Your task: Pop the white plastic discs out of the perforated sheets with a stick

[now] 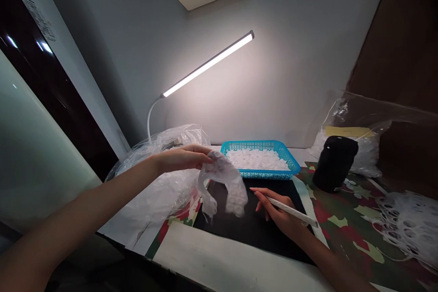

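My left hand (pixel 185 157) is closed on one end of a curved, limp white strip (pixel 234 187), perhaps fabric or lace, with raised bumps. Both of its ends hang down above a black mat (pixel 246 232), and the lower parts look slightly blurred. In my right hand (pixel 278 210), fingers wrapped round it, lies a slim white pen-shaped tool (pixel 294 212). Its tip points left, a short way from the strip and apart from it. Behind the mat, a blue plastic basket (pixel 267 174) holds many small white pieces (pixel 256 159).
Crumpled clear plastic bags (pixel 167 187) are heaped on the left beside a lit lamp (pixel 208 65). To the right stand a black cylindrical object (pixel 335 164) and a clear bag of white pieces (pixel 369 157). White looped strips (pixel 410 223) lie on the camouflage-patterned cloth (pixel 337 237).
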The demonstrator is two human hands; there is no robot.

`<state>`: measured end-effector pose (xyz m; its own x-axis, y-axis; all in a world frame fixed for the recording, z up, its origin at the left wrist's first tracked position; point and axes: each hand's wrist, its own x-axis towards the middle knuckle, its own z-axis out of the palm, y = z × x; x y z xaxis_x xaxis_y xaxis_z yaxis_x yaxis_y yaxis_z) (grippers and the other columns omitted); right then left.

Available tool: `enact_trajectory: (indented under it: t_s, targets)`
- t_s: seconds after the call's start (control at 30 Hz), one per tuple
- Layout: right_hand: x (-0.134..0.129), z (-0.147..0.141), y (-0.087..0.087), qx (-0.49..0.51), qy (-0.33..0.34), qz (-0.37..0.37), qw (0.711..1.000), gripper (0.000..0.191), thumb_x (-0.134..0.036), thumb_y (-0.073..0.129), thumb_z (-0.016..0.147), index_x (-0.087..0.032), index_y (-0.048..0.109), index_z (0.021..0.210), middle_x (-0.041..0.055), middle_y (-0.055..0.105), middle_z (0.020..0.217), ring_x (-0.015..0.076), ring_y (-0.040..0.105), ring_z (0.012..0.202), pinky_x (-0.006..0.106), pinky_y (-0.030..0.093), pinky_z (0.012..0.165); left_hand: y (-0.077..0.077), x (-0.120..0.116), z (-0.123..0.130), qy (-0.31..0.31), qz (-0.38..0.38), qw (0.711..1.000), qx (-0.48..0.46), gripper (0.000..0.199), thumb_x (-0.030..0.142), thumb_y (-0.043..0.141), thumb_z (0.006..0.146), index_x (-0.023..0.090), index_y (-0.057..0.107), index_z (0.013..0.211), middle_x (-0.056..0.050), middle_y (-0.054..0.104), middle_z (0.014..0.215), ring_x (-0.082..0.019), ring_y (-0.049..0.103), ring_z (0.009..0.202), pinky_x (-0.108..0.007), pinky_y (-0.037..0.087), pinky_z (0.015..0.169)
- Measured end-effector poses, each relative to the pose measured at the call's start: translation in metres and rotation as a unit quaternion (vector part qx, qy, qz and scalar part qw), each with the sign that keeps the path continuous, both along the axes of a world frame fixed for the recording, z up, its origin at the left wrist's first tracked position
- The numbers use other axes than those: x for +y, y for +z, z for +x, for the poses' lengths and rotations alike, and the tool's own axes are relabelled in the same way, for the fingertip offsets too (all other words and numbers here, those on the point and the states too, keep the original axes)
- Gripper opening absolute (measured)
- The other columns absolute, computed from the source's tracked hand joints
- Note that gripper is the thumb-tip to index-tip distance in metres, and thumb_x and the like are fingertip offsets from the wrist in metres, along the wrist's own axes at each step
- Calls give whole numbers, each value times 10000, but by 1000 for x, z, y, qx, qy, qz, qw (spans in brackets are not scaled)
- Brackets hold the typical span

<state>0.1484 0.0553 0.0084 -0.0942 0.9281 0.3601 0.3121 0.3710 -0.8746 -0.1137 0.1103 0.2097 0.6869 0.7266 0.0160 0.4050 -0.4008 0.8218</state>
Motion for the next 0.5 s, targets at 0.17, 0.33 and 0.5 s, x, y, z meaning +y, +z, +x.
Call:
enact_trajectory:
  t_s: [0.17, 0.33, 0.5]
  targets:
    - [1, 0, 0, 19, -2, -14, 1000, 451, -542, 443, 935, -169, 665, 1056, 11, 655, 632, 120, 544, 444, 241, 447, 473, -17, 3, 9, -79, -157, 980, -92, 585, 214, 618, 766, 176, 514, 1340, -129, 628, 1231, -278, 610, 1126, -401, 489, 956]
    - [0, 1, -1, 28, -3, -22, 999, 434, -548, 459, 927, -174, 661, 1015, 8, 651, 625, 121, 546, 448, 244, 446, 484, -25, -1, 12, -95, -239, 956, -144, 687, 101, 610, 755, 223, 427, 1405, -109, 596, 1272, -267, 585, 1159, -409, 479, 962]
    - [1, 1, 0, 30, 1, -30, 999, 422, -547, 462, 925, -182, 660, 1000, 5, 654, 629, 117, 543, 452, 237, 433, 482, -25, -4, 16, -90, -287, 941, -158, 640, 37, 604, 746, 224, 497, 1348, -109, 587, 1289, -263, 611, 1121, -393, 502, 924]
